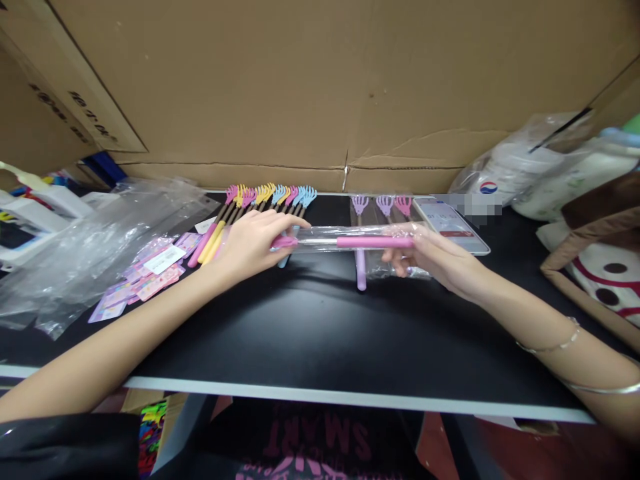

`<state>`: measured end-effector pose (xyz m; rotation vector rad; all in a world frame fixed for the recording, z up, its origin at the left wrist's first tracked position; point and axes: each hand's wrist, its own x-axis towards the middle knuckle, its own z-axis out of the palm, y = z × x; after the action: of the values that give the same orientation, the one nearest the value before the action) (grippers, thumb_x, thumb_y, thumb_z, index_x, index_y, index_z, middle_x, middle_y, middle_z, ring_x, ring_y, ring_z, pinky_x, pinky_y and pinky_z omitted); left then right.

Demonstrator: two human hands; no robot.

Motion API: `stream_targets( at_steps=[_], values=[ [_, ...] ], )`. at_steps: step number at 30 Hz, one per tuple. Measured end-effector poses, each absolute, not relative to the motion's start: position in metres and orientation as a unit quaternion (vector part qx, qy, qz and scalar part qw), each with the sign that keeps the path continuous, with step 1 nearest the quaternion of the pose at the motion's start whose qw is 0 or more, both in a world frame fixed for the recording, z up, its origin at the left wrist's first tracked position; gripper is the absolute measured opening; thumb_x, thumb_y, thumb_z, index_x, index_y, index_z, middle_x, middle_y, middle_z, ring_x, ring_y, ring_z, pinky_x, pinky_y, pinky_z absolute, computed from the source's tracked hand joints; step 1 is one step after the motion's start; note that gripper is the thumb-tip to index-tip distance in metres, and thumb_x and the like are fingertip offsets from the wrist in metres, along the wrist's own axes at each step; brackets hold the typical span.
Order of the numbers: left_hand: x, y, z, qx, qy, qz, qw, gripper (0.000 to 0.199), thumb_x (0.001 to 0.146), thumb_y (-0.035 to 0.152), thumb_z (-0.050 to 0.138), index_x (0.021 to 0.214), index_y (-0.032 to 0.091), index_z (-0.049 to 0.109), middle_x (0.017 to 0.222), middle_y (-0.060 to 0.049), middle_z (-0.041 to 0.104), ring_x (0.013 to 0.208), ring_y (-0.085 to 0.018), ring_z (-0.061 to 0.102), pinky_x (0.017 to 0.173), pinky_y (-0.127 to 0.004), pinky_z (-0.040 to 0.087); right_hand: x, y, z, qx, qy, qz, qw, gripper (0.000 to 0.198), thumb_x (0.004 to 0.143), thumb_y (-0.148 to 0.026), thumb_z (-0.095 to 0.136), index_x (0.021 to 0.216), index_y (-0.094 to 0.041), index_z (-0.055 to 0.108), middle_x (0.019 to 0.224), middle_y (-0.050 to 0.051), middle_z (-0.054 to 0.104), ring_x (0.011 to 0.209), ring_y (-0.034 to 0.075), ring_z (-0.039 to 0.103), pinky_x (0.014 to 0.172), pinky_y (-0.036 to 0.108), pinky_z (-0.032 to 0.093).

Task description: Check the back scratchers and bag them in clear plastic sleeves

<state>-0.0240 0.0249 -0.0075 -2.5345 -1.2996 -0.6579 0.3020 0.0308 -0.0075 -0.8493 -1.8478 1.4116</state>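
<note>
A pink back scratcher (375, 242) in a clear plastic sleeve is held level above the table, stretched between my two hands. My left hand (255, 243) closes on its left end, where the pink head shows partly under the fingers. Around the handle end on the right, my right hand (430, 257) is closed. Behind my left hand lies a row of unwrapped back scratchers (265, 193) in pink, yellow and blue. Bagged back scratchers with purple and pink heads (384, 205) lie beyond my right hand, partly hidden by it.
Clear plastic bags (100, 233) and printed cards (145, 273) lie at the left. A phone (453, 227) rests at the back right, near a bagged cup (520, 167) and a brown-handled bag (600, 247). A cardboard wall (300, 87) stands behind the black table (320, 340).
</note>
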Motion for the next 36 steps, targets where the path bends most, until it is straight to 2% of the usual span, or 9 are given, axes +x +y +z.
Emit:
stream_targets(
  at_steps=[5, 11, 14, 21, 24, 28, 32, 36],
  values=[
    [-0.022, 0.023, -0.008, -0.871, -0.418, -0.225, 0.123, 0.026, 0.088, 0.023, 0.054, 0.112, 0.025, 0.063, 0.089, 0.000, 0.070, 0.084, -0.019, 0.062, 0.071, -0.030, 0.038, 0.303, 0.033, -0.009, -0.333, -0.727, 0.522, 0.298, 0.033, 0.091, -0.048, 0.054, 0.115, -0.026, 0.053, 0.087, 0.003, 0.069, 0.067, 0.014, 0.060, 0.066, 0.030, 0.051],
    [-0.018, 0.019, -0.007, -0.877, -0.404, -0.225, 0.133, 0.027, 0.087, 0.020, 0.052, 0.111, 0.026, 0.064, 0.085, 0.000, 0.070, 0.081, -0.017, 0.062, 0.068, -0.030, 0.037, 0.302, 0.033, -0.011, -0.328, -0.754, 0.503, 0.267, 0.042, 0.085, -0.056, 0.059, 0.110, -0.023, 0.049, 0.067, 0.000, 0.066, 0.066, 0.016, 0.065, 0.062, 0.029, 0.049],
    [-0.016, 0.016, -0.006, -0.875, -0.396, -0.240, 0.145, 0.026, 0.087, 0.019, 0.052, 0.108, 0.026, 0.065, 0.082, 0.001, 0.070, 0.079, -0.017, 0.062, 0.068, -0.030, 0.037, 0.303, 0.035, -0.014, -0.323, -0.764, 0.489, 0.270, 0.041, 0.087, -0.054, 0.058, 0.110, -0.022, 0.049, 0.060, -0.003, 0.063, 0.063, 0.016, 0.063, 0.062, 0.029, 0.048],
    [-0.012, 0.012, -0.004, -0.870, -0.389, -0.241, 0.181, 0.023, 0.089, 0.022, 0.050, 0.105, 0.024, 0.066, 0.084, 0.000, 0.071, 0.079, -0.018, 0.062, 0.069, -0.032, 0.038, 0.296, 0.030, -0.012, -0.314, -0.764, 0.495, 0.270, 0.039, 0.093, -0.053, 0.049, 0.113, -0.021, 0.053, 0.072, 0.000, 0.061, 0.063, 0.013, 0.059, 0.060, 0.027, 0.048],
    [-0.011, 0.013, -0.005, -0.872, -0.395, -0.231, 0.172, 0.023, 0.089, 0.022, 0.050, 0.107, 0.024, 0.065, 0.084, 0.000, 0.070, 0.081, -0.018, 0.062, 0.070, -0.032, 0.038, 0.289, 0.026, -0.011, -0.328, -0.748, 0.499, 0.289, 0.034, 0.092, -0.051, 0.050, 0.106, -0.020, 0.055, 0.078, 0.000, 0.061, 0.060, 0.011, 0.057, 0.059, 0.027, 0.047],
    [-0.014, 0.017, -0.006, -0.874, -0.416, -0.205, 0.149, 0.028, 0.090, 0.031, 0.054, 0.116, 0.023, 0.060, 0.097, -0.002, 0.071, 0.089, -0.020, 0.063, 0.076, -0.032, 0.039, 0.287, 0.026, -0.012, -0.356, -0.701, 0.512, 0.346, 0.030, 0.089, -0.051, 0.056, 0.096, -0.021, 0.053, 0.080, 0.000, 0.060, 0.056, 0.010, 0.053, 0.057, 0.028, 0.045],
    [-0.020, 0.022, -0.005, -0.868, -0.449, -0.171, 0.124, 0.046, 0.086, 0.047, 0.060, 0.124, 0.022, 0.054, 0.107, -0.006, 0.070, 0.096, -0.024, 0.064, 0.084, -0.033, 0.041, 0.293, 0.033, -0.011, -0.367, -0.659, 0.521, 0.399, 0.029, 0.085, -0.050, 0.061, 0.086, -0.022, 0.053, 0.076, -0.001, 0.057, 0.057, 0.011, 0.052, 0.056, 0.029, 0.044],
    [-0.024, 0.024, -0.001, -0.856, -0.495, -0.144, 0.037, 0.061, 0.081, 0.059, 0.061, 0.131, 0.026, 0.049, 0.108, -0.004, 0.069, 0.092, -0.025, 0.065, 0.073, -0.029, 0.041, 0.300, 0.040, -0.009, -0.381, -0.617, 0.531, 0.438, 0.024, 0.086, -0.044, 0.060, 0.081, -0.023, 0.051, 0.072, -0.002, 0.051, 0.054, 0.010, 0.044, 0.050, 0.027, 0.038]
  ],
)
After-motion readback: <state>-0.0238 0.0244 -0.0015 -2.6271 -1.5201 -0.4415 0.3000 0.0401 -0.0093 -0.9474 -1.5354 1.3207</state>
